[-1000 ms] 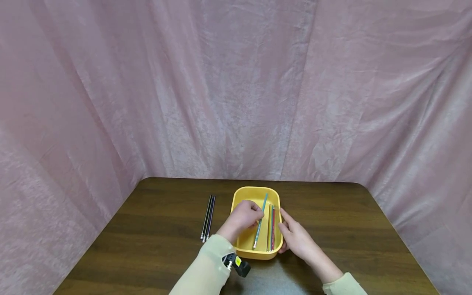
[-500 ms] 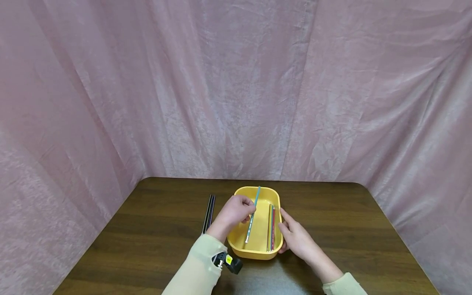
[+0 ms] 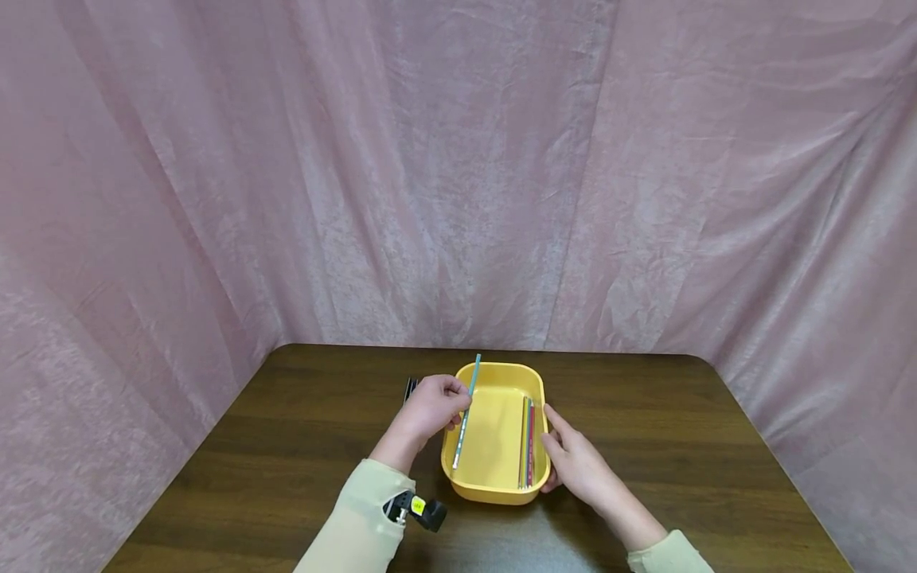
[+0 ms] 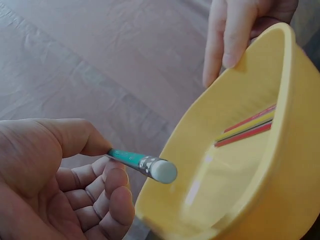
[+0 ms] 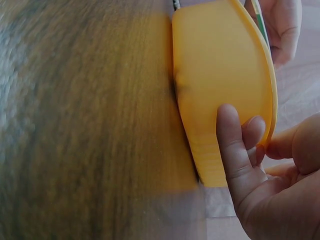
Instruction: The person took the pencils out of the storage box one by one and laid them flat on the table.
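Observation:
My left hand (image 3: pixel 430 406) pinches a teal pencil (image 3: pixel 463 430) between thumb and fingers, above the left side of a yellow plastic bin (image 3: pixel 494 497). In the left wrist view the pencil's white eraser (image 4: pixel 164 171) points toward the camera, with the other fingers curled below it. At the bin's right rim, my right hand (image 3: pixel 576 461) grips the wall; the right wrist view has fingers along the outside and the thumb at the rim. Inside the bin, several pencils (image 3: pixel 526 446), with red and yellow among them, lie side by side along the right wall.
Dark pencils (image 3: pixel 410 387) lie on the wooden table (image 3: pixel 286 446) left of the bin, mostly hidden by my left hand and forearm. A pink curtain (image 3: pixel 458 199) hangs behind the table. A small black camera (image 3: pixel 423 509) sticks out at my left wrist.
My left hand has moved left and slightly up with the teal pencil, from the bin's middle to its left rim, covering most of the dark pencils. My right hand has stayed put.

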A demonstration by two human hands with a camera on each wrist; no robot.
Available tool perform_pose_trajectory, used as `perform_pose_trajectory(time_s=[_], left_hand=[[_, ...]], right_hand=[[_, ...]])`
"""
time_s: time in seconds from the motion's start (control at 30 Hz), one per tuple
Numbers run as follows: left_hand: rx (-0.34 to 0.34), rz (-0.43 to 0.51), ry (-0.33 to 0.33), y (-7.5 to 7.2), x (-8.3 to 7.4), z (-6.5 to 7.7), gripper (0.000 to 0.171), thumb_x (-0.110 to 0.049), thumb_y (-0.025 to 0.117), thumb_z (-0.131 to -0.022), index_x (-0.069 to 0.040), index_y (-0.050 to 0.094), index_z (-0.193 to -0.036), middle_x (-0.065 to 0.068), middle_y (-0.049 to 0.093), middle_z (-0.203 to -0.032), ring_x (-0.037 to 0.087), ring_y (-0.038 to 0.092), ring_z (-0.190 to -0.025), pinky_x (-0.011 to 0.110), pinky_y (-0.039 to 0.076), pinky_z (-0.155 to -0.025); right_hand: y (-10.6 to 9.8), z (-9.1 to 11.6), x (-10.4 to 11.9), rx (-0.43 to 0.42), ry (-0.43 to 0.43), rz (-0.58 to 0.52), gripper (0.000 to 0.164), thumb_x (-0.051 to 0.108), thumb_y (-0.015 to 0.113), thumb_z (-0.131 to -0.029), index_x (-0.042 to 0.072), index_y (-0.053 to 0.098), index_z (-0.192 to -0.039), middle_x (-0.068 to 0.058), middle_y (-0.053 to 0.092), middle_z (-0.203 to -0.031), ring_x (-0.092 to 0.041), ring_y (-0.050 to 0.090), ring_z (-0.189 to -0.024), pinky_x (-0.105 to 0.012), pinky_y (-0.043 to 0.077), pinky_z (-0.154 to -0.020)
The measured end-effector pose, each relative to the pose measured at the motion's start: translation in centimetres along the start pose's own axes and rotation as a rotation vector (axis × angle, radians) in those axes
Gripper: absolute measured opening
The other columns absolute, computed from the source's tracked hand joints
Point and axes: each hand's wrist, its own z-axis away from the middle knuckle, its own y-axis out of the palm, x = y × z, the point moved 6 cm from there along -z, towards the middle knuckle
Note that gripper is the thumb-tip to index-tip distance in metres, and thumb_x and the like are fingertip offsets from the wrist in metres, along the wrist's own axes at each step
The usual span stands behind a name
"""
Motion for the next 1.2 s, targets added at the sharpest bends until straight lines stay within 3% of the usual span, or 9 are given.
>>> perform_pose_trajectory(time_s=[0.53, 1.2], left_hand=[[-0.081, -0.010, 0.001, -3.5, 0.9, 0.7, 0.009, -0.003, 0.067, -0.091, 0.000, 0.071, -0.099, 0.004, 0.062, -0.071, 0.015, 0.058, -0.063, 0.029, 0.055, -0.061], [-0.151, -0.025, -0.044, -7.4, 3.2, 1.2, 0.011, -0.005, 0.068, -0.095, 0.003, 0.071, -0.103, 0.008, 0.065, -0.081, 0.018, 0.060, -0.068, 0.031, 0.056, -0.063]], right_hand=[[0.0, 0.2, 0.0, -0.007, 0.007, -0.005, 0.061, 0.007, 0.050, -0.115, -0.003, 0.028, -0.171, -0.017, 0.060, -0.095, -0.028, 0.062, -0.053, -0.048, 0.062, -0.054], [0.0, 0.1, 0.1, 0.000, 0.014, 0.010, 0.061, 0.007, 0.050, -0.116, -0.004, 0.027, -0.171, -0.017, 0.059, -0.095, -0.029, 0.062, -0.054, -0.049, 0.062, -0.055]])
